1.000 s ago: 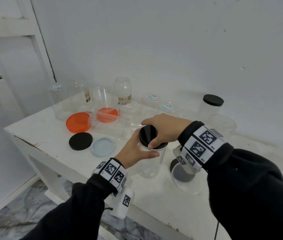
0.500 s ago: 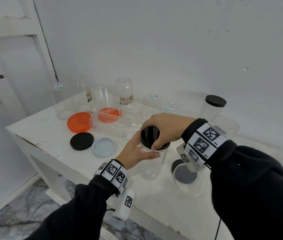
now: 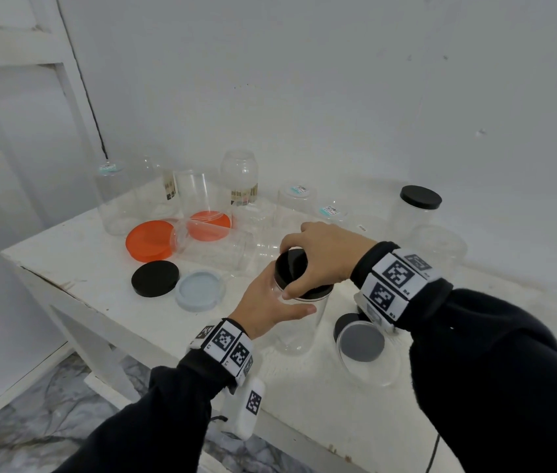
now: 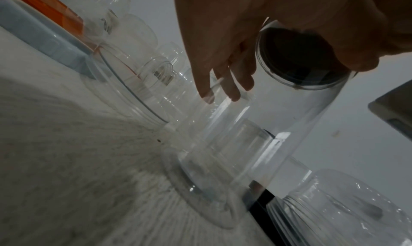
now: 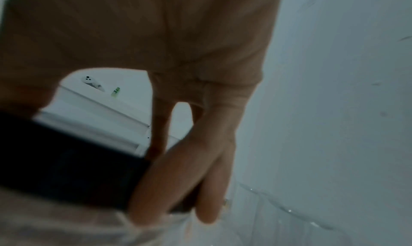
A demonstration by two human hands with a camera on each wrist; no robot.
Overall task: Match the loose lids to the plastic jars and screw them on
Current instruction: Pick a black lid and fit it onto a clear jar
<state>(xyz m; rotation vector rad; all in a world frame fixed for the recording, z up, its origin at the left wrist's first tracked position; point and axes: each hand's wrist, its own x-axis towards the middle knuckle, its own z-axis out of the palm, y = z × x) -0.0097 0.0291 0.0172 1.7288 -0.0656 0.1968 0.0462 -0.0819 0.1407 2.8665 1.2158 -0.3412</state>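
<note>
Gripping clear upright jar [image 3: 299, 322] — left hand [image 3: 266, 302]; right hand [image 3: 321, 257] fingers clasp black lid [image 3: 292, 268] on top.

left hand [image 3: 266, 308] grips clear jar [image 3: 299, 331] | right hand [image 3: 321, 259] grips black lid [image 3: 292, 271]

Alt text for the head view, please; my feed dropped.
Right hand grips a round black lid atop an upright clear plastic jar, which the left hand holds on a white table.
</note>
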